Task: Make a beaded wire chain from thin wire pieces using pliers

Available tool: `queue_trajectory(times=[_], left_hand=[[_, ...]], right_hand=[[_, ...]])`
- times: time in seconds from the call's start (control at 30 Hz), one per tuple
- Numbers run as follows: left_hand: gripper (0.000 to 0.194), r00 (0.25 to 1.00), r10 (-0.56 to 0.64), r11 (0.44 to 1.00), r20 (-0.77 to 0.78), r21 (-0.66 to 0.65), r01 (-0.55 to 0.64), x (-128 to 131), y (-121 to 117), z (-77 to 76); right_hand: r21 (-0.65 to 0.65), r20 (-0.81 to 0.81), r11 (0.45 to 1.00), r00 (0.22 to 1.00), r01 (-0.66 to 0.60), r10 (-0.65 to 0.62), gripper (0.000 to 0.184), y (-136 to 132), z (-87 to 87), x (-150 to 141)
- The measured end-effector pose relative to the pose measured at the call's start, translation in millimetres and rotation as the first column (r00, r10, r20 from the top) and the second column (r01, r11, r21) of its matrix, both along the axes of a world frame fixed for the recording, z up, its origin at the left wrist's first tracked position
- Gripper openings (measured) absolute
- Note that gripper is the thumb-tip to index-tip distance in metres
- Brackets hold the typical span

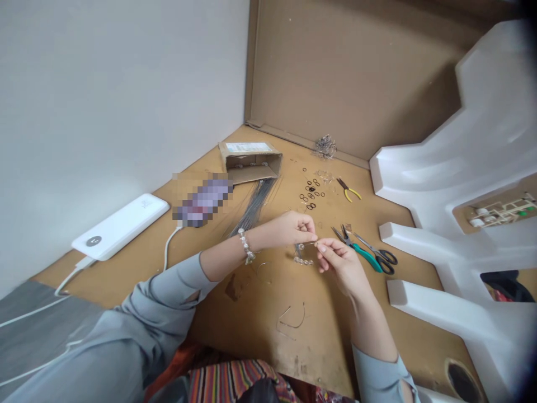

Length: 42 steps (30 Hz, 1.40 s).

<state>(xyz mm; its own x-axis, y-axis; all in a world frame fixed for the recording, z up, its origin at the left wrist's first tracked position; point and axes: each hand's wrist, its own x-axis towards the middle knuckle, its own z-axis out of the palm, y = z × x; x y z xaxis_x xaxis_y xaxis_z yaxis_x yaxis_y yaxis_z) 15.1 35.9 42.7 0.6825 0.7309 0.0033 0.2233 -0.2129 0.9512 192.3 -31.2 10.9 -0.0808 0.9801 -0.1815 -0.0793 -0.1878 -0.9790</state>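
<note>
Both hands meet over the middle of the table around a small beaded wire (302, 261) with clear round beads on it. My right hand (339, 262) pinches the wire's end between thumb and forefinger. Close against it, my left hand (300, 228) has its fingers curled in and its fingertips on the same wire. The beads hang just below the left hand. Exactly how the fingertips grip is partly hidden. Loose bent wires (291, 322) lie on the table nearer to me.
Green-handled pliers (367, 256), black scissors (386, 260) and yellow-handled pliers (350, 191) lie right. Beyond my hands are dark rings (311, 193) and a wire pile (326, 146). Straight wires (254, 207) lie before an open cardboard box (251, 176). A white power bank (121, 226) is left.
</note>
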Motion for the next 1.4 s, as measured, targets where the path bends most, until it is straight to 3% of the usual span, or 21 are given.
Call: queue_trajectory(times=[0.2,0.4,0.8,0.93,1.1,1.2,1.27,1.3,1.33,1.4], left_hand=[[0.013,1.0,0.018,0.999,0.005,-0.04,-0.018,0.1,-0.6,1.6],[0.005,0.996,0.079,0.997,0.033,0.018,-0.079,2.7,1.0,-8.9],[0.004,0.997,0.067,0.997,0.035,0.022,-0.068,3.3,0.0,-8.4],[0.004,0.998,0.036,0.999,0.056,-0.021,-0.035,2.6,1.1,-10.8],[0.011,0.999,-0.042,0.997,-0.009,-0.058,0.041,4.0,3.3,-20.1],[0.016,0.997,-0.057,0.994,-0.043,-0.097,0.053,6.9,5.6,-28.4],[0.017,0.998,-0.035,0.996,-0.045,-0.081,0.031,8.7,7.5,-33.4],[0.017,0.999,-0.019,0.997,-0.044,-0.07,0.016,9.3,8.4,-35.3],[0.017,0.999,-0.004,0.998,-0.044,-0.066,0.001,9.8,9.3,-36.7],[0.017,0.999,0.009,0.996,-0.045,-0.085,-0.013,10.3,10.6,-38.3]], right_hand=[[0.033,0.035,0.999,0.999,0.005,-0.006,0.023,1.6,-0.4,1.0],[0.113,0.216,0.993,0.974,0.044,-0.067,0.021,-2.0,4.9,-4.9],[0.142,0.286,0.989,0.954,0.051,-0.09,0.027,-3.8,4.0,-10.5],[0.115,0.276,0.992,0.961,-0.053,0.019,0.024,-3.2,-1.7,-7.5],[-0.054,0.21,0.965,0.942,-0.255,0.261,0.027,-3.8,-16.1,-6.9],[-0.039,0.33,0.971,0.914,-0.237,0.237,0.029,-5.1,-21.4,0.5],[0.082,0.569,0.991,0.821,-0.104,0.039,0.031,-6.2,-21.5,13.9],[0.161,0.696,0.986,0.712,-0.03,-0.093,0.034,-6.8,-20.8,22.9],[0.235,0.809,0.972,0.553,0.009,-0.2,0.038,-7.6,-19.9,32.9],[0.258,0.946,0.966,0.203,0.005,-0.254,0.054,-9.2,-18.1,52.2]])
